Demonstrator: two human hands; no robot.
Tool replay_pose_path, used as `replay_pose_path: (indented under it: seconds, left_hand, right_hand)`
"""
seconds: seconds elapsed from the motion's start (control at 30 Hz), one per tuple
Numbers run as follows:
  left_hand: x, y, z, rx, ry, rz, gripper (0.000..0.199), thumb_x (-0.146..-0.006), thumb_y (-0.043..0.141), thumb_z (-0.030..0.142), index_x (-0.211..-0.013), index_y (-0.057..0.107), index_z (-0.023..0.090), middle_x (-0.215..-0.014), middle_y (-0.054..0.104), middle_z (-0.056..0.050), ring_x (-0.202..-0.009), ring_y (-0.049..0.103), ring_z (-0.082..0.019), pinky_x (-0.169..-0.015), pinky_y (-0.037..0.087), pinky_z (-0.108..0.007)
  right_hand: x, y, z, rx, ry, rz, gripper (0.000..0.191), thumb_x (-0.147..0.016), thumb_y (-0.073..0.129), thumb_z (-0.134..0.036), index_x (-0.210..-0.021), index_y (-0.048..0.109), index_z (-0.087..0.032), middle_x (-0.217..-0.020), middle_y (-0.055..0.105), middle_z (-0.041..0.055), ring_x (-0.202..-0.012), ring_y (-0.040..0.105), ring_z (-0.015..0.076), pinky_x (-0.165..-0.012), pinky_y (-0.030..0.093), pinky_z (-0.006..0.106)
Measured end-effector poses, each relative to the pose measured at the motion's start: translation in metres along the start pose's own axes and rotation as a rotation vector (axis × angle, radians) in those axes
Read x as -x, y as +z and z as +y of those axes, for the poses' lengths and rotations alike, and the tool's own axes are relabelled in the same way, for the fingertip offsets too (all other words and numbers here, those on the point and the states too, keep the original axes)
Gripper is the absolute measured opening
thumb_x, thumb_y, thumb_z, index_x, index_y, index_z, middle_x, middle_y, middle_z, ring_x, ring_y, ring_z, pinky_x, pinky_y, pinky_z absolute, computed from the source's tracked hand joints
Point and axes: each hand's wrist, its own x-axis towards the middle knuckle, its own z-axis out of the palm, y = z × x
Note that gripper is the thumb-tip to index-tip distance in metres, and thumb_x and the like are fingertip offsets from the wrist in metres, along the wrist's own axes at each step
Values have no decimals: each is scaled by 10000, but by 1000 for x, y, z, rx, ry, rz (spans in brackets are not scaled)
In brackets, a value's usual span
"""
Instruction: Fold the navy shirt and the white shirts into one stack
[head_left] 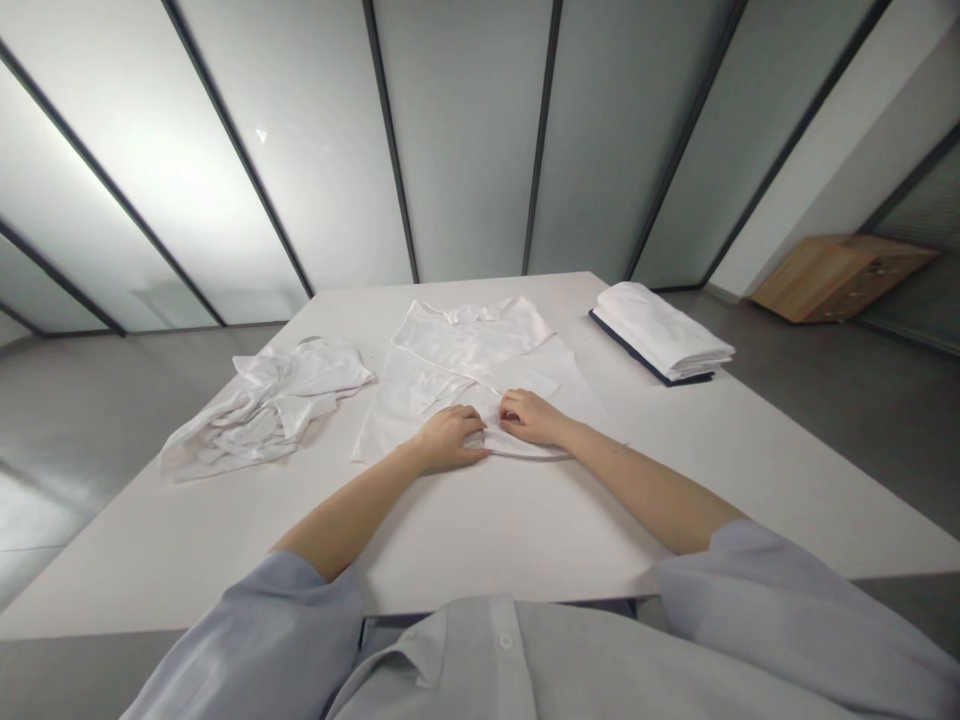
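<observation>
A white shirt (480, 345) lies spread on the table, its collar at the far side and its sleeves laid across the body. At the middle of its near edge, my left hand (452, 437) is closed with curled fingers on the cloth. Just to the right, my right hand (531, 417) pinches the fabric with its fingertips bent in. A small gap separates the two hands. Both palms face down, so the exact grip beneath the fingers is partly hidden.
A crumpled heap of white clothing (281, 400) lies on the left of the white table (450, 540). On the right stands a folded white stack (664, 330) with a dark layer beneath. Frosted panels (465, 140) rise behind; a wooden cabinet (817, 275) stands at far right.
</observation>
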Motion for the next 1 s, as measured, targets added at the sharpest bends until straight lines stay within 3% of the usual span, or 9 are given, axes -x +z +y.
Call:
replay_pose_path:
  seconds: [0.27,0.47,0.6,0.73,0.83,0.9,1.0]
  left_hand:
    - [1,-1,6,-83,-95,21,347,-831,626,419,-1103,591,206,-965,684,-54,-897,649,-213,-811,496,-333]
    - [0,-1,12,-145,38,1,174,-861,567,303,-1001,618,213,-1056,640,-61,-949,611,-199,-835,476,-314]
    - [-3,2,12,-97,6,-33,170,-886,504,264,-950,648,202,-981,659,-63,-905,617,-199,-809,477,-315]
    - [-5,5,7,3,-108,-6,182,-903,476,247,-907,649,190,-905,670,-66,-887,623,-198,-805,478,-312]
    - [-6,7,2,77,-155,27,187,-913,474,254,-910,643,173,-911,665,-72,-888,619,-196,-818,478,-316]
    - [-7,8,0,100,-159,40,184,-912,478,252,-912,642,169,-923,657,-76,-901,613,-197,-837,477,-322]
    - [-6,7,-2,107,-145,44,176,-908,496,281,-924,641,184,-946,642,-69,-925,606,-195,-859,477,-329]
  right_hand:
    - [2,-2,-4,-27,-10,29,88,-828,607,-208,-745,609,-178,-791,593,45,-754,532,175,-727,386,289]
    - [3,-4,-7,-50,6,61,208,-806,546,-198,-611,474,-208,-622,508,-4,-618,449,149,-644,344,274]
    - [5,-9,-9,-90,-13,48,250,-827,462,-201,-583,415,-221,-575,479,-16,-595,429,147,-673,351,284]
    - [5,-12,-13,-97,-62,-39,281,-874,470,-338,-622,470,-213,-618,524,-5,-610,451,150,-672,354,287]
    - [3,-11,-17,-15,-71,-108,365,-775,627,-543,-678,532,-203,-667,562,10,-626,471,163,-648,350,289]
    - [1,-11,-20,47,-80,-133,400,-701,702,-569,-714,566,-193,-724,596,35,-668,503,182,-661,359,296]
    - [1,-11,-23,83,-80,-143,347,-716,712,-510,-746,597,-184,-762,621,53,-706,531,195,-682,369,300]
